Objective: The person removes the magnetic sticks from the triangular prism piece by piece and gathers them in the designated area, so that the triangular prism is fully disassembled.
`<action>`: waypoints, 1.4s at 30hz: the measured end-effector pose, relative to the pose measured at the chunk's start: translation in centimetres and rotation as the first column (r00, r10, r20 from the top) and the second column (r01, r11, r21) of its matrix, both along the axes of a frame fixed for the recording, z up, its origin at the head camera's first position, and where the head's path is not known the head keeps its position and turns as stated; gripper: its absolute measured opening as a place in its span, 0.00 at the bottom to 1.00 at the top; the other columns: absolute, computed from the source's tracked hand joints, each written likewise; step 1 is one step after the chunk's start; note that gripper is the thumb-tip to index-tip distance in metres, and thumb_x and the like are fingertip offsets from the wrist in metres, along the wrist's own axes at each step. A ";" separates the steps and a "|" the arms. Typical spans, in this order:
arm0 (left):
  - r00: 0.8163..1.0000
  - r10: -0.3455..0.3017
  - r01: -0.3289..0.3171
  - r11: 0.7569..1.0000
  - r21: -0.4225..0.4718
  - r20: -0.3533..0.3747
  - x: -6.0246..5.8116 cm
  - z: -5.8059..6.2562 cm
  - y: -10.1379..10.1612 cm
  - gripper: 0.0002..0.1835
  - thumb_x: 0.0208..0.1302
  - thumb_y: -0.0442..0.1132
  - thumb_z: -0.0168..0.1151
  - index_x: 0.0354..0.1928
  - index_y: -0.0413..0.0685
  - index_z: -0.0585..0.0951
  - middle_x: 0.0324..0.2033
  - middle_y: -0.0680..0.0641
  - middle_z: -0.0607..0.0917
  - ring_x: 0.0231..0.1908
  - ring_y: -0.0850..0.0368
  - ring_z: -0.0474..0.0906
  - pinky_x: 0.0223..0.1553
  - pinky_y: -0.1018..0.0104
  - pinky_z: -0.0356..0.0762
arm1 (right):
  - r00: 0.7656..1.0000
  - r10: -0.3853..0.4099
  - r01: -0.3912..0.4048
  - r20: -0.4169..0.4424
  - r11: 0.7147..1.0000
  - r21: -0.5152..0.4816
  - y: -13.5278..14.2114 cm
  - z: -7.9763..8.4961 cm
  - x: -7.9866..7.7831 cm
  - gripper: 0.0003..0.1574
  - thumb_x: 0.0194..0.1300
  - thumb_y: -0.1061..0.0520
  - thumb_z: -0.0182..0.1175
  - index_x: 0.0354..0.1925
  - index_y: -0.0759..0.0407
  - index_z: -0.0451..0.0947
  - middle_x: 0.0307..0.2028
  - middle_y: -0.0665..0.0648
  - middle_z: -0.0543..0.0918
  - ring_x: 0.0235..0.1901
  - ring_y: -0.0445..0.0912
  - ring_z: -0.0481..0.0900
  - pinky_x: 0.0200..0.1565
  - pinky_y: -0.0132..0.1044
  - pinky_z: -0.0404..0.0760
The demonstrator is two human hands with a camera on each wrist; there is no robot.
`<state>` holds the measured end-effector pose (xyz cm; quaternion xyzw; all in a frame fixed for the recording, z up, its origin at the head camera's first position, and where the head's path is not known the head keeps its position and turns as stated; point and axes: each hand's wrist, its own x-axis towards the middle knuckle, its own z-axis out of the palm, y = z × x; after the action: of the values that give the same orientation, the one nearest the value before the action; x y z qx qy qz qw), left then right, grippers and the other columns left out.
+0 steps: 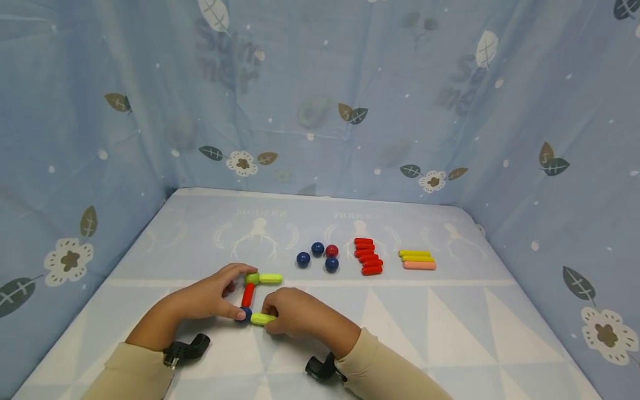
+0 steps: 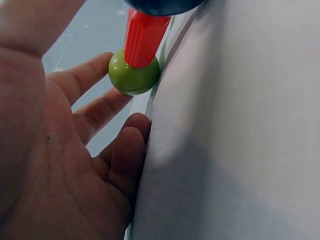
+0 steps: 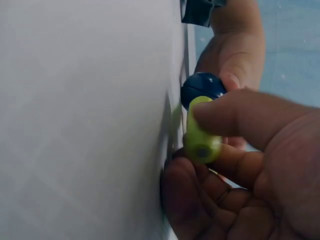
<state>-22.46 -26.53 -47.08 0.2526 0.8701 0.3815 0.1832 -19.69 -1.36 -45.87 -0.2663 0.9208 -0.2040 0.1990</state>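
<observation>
My left hand [image 1: 207, 294] holds a joined piece between thumb and fingers. The thumb rests on its blue ball [image 1: 243, 315] and the fingers touch its green ball [image 2: 132, 77]. A red rod [image 1: 248, 295] links the two balls. From the green ball a yellow-green rod [image 1: 271, 279] sticks out to the right. My right hand [image 1: 300, 314] pinches another yellow-green rod [image 3: 202, 132] by thumb and fingers, its far end against the blue ball. Whether that end sits inside the ball, I cannot tell.
Beyond the hands lie loose blue balls [image 1: 303, 259] and one red ball [image 1: 331, 251]. Right of them is a row of red rods [image 1: 368, 258], then two yellow rods [image 1: 416, 256] and a pink rod [image 1: 419, 266]. Patterned cloth [image 1: 320, 100] encloses the table's back and sides.
</observation>
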 end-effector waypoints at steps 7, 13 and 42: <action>1.000 -0.022 0.022 1.000 0.022 -0.021 0.2 -0.1 -0.2 0.52 0.58 0.54 0.80 0.79 0.51 0.62 0.77 0.39 0.60 0.70 0.37 0.69 0.67 0.39 0.70 | 0.998 -0.055 0.046 -0.030 0.968 -0.247 0.6 -0.1 -0.1 0.07 0.65 0.57 0.71 0.39 0.43 0.85 0.28 0.39 0.81 0.28 0.35 0.74 0.34 0.29 0.74; 0.999 -0.031 0.032 0.999 0.018 -0.037 0.1 -0.4 -0.3 0.52 0.58 0.54 0.80 0.79 0.52 0.62 0.77 0.39 0.60 0.70 0.38 0.69 0.66 0.41 0.71 | 0.997 -0.056 0.033 -0.056 0.938 -0.346 0.6 -0.1 -0.2 0.07 0.68 0.55 0.70 0.42 0.40 0.88 0.31 0.37 0.81 0.31 0.33 0.74 0.36 0.28 0.76; 1.000 0.000 0.000 1.000 -0.017 -0.021 -0.3 -0.8 0.0 0.53 0.56 0.58 0.80 0.79 0.55 0.63 0.78 0.43 0.60 0.69 0.40 0.70 0.66 0.40 0.70 | 0.990 -0.116 0.134 0.076 0.937 -0.323 2.7 -0.4 -1.4 0.08 0.66 0.52 0.73 0.41 0.35 0.91 0.41 0.33 0.86 0.41 0.34 0.78 0.45 0.32 0.79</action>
<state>-22.74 -26.57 -47.86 0.2550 0.8752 0.3714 0.1761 -21.07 1.38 -46.32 -0.2307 0.8833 -0.3736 0.1642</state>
